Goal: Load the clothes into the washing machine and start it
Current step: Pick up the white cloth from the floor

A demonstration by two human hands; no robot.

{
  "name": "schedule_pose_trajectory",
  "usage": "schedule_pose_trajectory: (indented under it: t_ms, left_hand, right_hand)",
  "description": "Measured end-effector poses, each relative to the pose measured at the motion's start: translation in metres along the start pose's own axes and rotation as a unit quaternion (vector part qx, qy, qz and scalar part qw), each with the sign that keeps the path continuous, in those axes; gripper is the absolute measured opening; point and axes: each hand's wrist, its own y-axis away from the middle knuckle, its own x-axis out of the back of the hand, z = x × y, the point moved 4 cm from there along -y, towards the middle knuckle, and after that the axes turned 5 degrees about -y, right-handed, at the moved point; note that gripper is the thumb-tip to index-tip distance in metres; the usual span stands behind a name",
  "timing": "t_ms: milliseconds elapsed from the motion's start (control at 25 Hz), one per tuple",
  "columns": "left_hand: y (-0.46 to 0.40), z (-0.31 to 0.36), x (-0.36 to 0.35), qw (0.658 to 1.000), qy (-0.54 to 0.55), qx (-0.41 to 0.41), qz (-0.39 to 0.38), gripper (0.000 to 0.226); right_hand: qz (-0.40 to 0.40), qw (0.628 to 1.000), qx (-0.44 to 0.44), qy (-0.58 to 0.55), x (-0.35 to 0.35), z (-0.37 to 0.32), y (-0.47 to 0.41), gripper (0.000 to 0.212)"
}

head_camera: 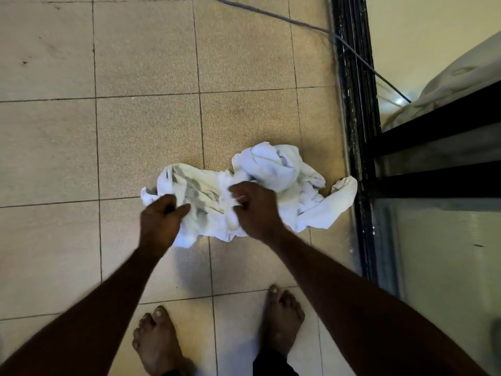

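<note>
Clothes point(273, 172) white, crumpled on speckled tile floor point(135, 137); both hands gripping folds

Both arms are bare, with no sleeves, from the left hand point(162, 218) and the right hand point(257, 210) back. Both feet point(157, 340) are bare too. At 6 o'clock, dark trouser cuffs point(273, 366) show.

Both arms outstretched downward, L hand point(160, 217) & R hand point(256, 210) fingers curled.
</note>
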Motion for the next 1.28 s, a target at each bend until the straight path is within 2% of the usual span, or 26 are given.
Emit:
schedule_pose_trajectory:
  t_ms: [40, 80, 160, 200, 240, 280, 360, 400, 440, 480, 520, 600, 680, 720, 760, 800, 880, 960, 1000, 1080, 1160, 1240, 1280]
  left_hand:
    - [0.009, 0.006, -0.012, 0.995, 0.091, 0.022, -0.041, 0.021]
    - [0.013, 0.006, -0.020, 0.975, 0.201, 0.067, -0.070, 0.026]
    - [0.015, 0.005, -0.029, 0.901, 0.381, 0.149, -0.142, 0.044]
    - [0.012, 0.006, -0.029, 0.883, 0.406, 0.162, -0.169, 0.041]
    - [0.011, 0.009, -0.029, 0.881, 0.401, 0.163, -0.193, 0.030]
    - [0.008, 0.008, -0.031, 0.893, 0.363, 0.177, -0.201, 0.025]
    - [-0.003, 0.003, -0.032, 0.905, 0.298, 0.218, -0.210, 0.031]
    - [-0.011, 0.000, -0.029, 0.904, 0.309, 0.224, -0.191, 0.026]
    - [-0.021, -0.007, -0.023, 0.913, 0.322, 0.208, -0.141, 0.019]
    - [-0.029, -0.013, -0.012, 0.934, 0.307, 0.174, -0.062, 0.018]
    - [-0.034, -0.020, 0.002, 0.957, 0.253, 0.142, 0.030, 0.021]
    - [-0.034, -0.038, 0.027, 0.960, 0.166, 0.132, 0.183, 0.030]
    - [-0.036, -0.060, 0.037, 0.948, 0.143, 0.157, 0.237, 0.034]
    - [-0.037, -0.070, 0.039, 0.948, 0.131, 0.174, 0.231, 0.033]
    - [-0.038, -0.079, 0.038, 0.953, 0.115, 0.181, 0.213, 0.032]
    - [-0.038, -0.081, 0.036, 0.962, 0.093, 0.176, 0.188, 0.033]
    - [-0.039, -0.082, 0.031, 0.978, 0.057, 0.137, 0.145, 0.036]
    - [-0.039, -0.076, 0.029, 0.987, 0.053, 0.075, 0.132, 0.040]
    - [-0.038, -0.072, 0.029, 0.989, 0.068, 0.049, 0.123, 0.039]
    - [-0.040, -0.062, 0.027, 0.992, 0.108, 0.008, 0.060, 0.037]
    - [-0.049, -0.058, 0.026, 0.993, 0.115, 0.013, 0.011, 0.045]
    - [-0.056, -0.059, 0.026, 0.985, 0.156, 0.073, -0.001, 0.033]
    - [-0.057, -0.059, 0.027, 0.977, 0.183, 0.110, -0.027, 0.030]
  right_hand:
    - [-0.022, 0.999, 0.040, -0.028, -0.019, -0.021, 0.002, 0.041]
    - [-0.049, 0.995, 0.070, -0.058, -0.036, -0.048, 0.005, 0.041]
    - [-0.123, 0.977, 0.086, -0.152, -0.058, -0.070, 0.009, 0.040]
    - [-0.159, 0.970, 0.064, -0.175, -0.060, -0.066, 0.008, 0.041]
    - [-0.173, 0.969, 0.056, -0.167, -0.055, -0.063, 0.007, 0.043]
    - [-0.150, 0.976, 0.057, -0.149, -0.046, -0.055, 0.006, 0.044]
    - [-0.009, 0.994, 0.041, -0.097, -0.010, -0.026, 0.001, 0.044]
    - [0.076, 0.996, 0.017, -0.052, 0.013, -0.005, -0.001, 0.046]
    - [0.139, 0.990, -0.013, 0.016, 0.036, 0.020, -0.003, 0.051]
    - [0.161, 0.979, -0.067, 0.105, 0.056, 0.045, -0.003, 0.064]
    - [0.141, 0.962, -0.142, 0.187, 0.071, 0.072, -0.004, 0.082]
    - [0.079, 0.913, -0.286, 0.279, 0.087, 0.118, 0.002, 0.115]
    - [0.049, 0.891, -0.334, 0.303, 0.087, 0.146, 0.008, 0.127]
    - [0.046, 0.891, -0.327, 0.310, 0.085, 0.152, 0.009, 0.126]
    - [0.042, 0.896, -0.311, 0.314, 0.084, 0.157, 0.009, 0.118]
    - [0.041, 0.902, -0.292, 0.316, 0.083, 0.158, 0.007, 0.100]
    - [0.072, 0.916, -0.259, 0.299, 0.079, 0.149, 0.000, 0.053]
    - [0.099, 0.940, -0.217, 0.246, 0.061, 0.118, -0.004, 0.033]
    - [0.110, 0.955, -0.173, 0.216, 0.047, 0.091, -0.006, 0.028]
    - [0.146, 0.978, -0.026, 0.145, 0.017, 0.028, -0.002, 0.019]
    - [0.167, 0.974, 0.124, 0.087, -0.013, -0.034, 0.013, 0.020]
    - [0.120, 0.965, 0.226, 0.060, -0.037, -0.077, 0.025, 0.029]
    - [0.057, 0.963, 0.259, 0.052, -0.050, -0.090, 0.027, 0.030]
